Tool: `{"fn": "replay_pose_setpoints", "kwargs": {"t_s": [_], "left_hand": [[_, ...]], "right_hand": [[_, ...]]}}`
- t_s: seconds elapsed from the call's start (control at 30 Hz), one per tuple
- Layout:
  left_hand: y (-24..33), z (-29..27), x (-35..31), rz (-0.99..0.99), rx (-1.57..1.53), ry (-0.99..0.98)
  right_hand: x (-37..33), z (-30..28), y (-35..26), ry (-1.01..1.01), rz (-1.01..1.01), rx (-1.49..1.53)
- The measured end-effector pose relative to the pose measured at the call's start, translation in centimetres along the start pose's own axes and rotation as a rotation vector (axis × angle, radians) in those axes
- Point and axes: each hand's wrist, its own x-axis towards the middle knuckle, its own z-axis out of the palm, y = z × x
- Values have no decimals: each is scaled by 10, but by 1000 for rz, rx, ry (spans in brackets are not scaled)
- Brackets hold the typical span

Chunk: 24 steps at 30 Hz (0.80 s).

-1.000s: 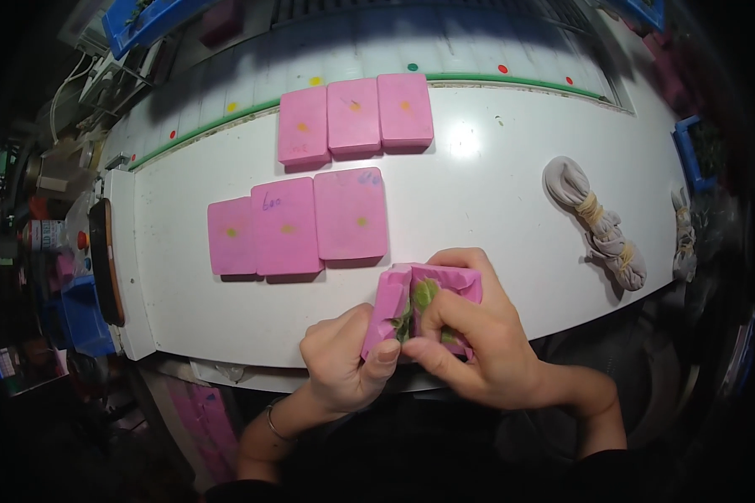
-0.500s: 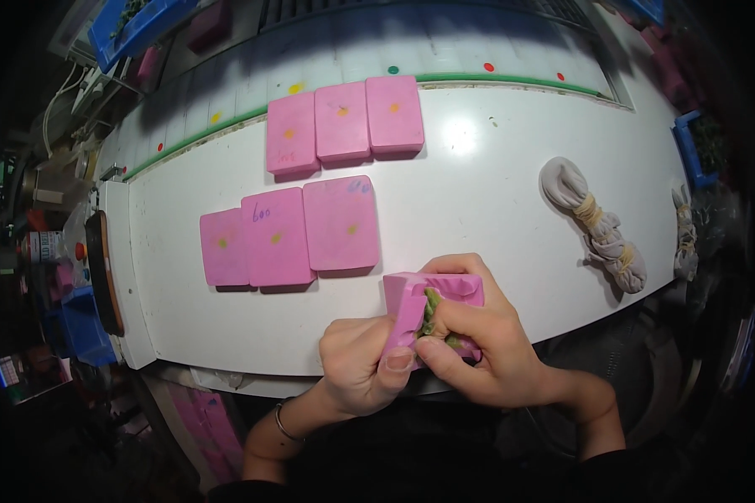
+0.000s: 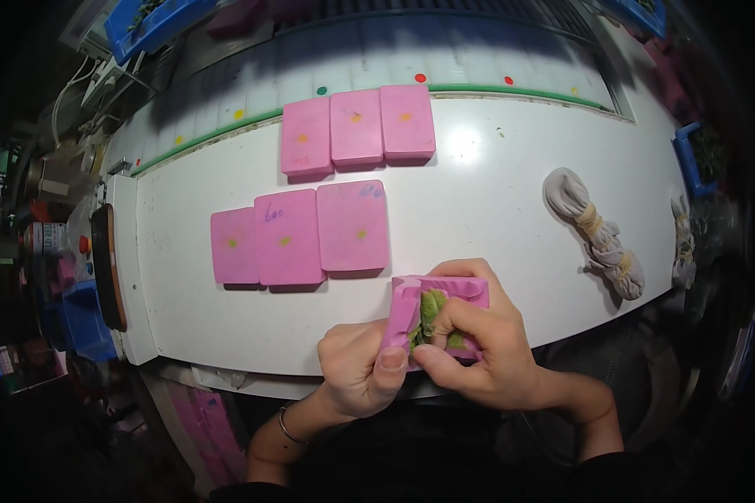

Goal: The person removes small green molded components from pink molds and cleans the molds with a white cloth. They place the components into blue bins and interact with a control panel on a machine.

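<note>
here the left hand (image 3: 362,370) holds a pink box (image 3: 434,317) by its left side, thumb pressed on the edge, so the open top stays turned up toward the person. the right hand (image 3: 478,348) is closed over the same box from the right, with its fingers (image 3: 457,312) pushing down on some green stuff (image 3: 432,312) inside; i judge the two-sided hold keeps the box from sliding. the box sits at the near edge of the white counter (image 3: 495,210), partly past it, close to the body.

six closed pink boxes lie flat in two tidy rows, the near row (image 3: 300,235) just beyond the hands, the far row (image 3: 356,127) near the green strip (image 3: 520,90). a grey cloth bundle (image 3: 594,230) lies well apart on the right. between that bundle and the boxes the counter gives open room; the left side is tighter, with a dark oval object (image 3: 107,267) at the counter's end.
</note>
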Motion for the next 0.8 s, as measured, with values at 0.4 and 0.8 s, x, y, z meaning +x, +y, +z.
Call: {"fn": "replay_pose_setpoints", "kwargs": {"t_s": [0.4,0.8], "left_hand": [[-11,-10,-3,9,138,234],[15,-19,20,-517,-1031,320]], "right_hand": [[-8,7,2,3,103,109],[-11,0,-48,-309,285,328]]}}
